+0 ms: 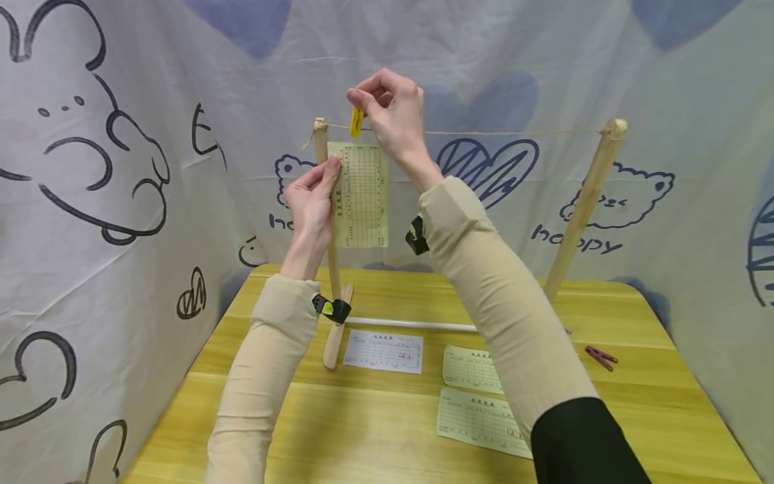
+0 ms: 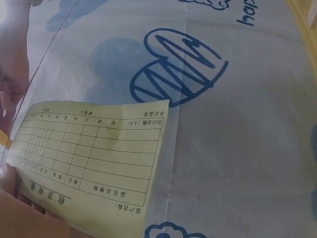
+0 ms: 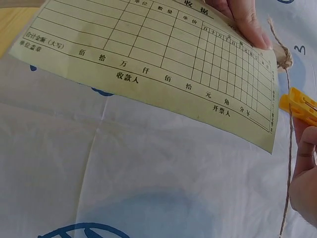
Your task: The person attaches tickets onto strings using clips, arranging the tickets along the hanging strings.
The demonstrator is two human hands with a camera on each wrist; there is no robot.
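Hands work high above the yellow table (image 1: 387, 410), at a string (image 1: 502, 132) stretched between two wooden posts. The left hand (image 1: 311, 205) pinches the left edge of a pale yellow receipt slip (image 1: 361, 195) between thumb and fingers, holding it upright just below the string and right beside the left post (image 1: 326, 222). The right hand (image 1: 393, 111) is above it, its thumb and fingers closed together on a yellow clothespin (image 1: 357, 122) that sits at the string, just over the slip's top left corner; whether the pin already bites the paper cannot be told. In the right wrist view the clothespin (image 3: 299, 105) lies beside the string (image 3: 288, 148), very near the slip's edge (image 3: 163, 64). The left wrist view shows the slip (image 2: 94, 163) against the printed cloth backdrop (image 2: 237, 148). On the table lie a white slip (image 1: 383, 351) and two more yellow slips (image 1: 471, 368) (image 1: 478, 420), a white rod (image 1: 411, 325) along the stand's base, and a purple clothespin (image 1: 600, 357) well off to the right, near the right post (image 1: 583, 208).
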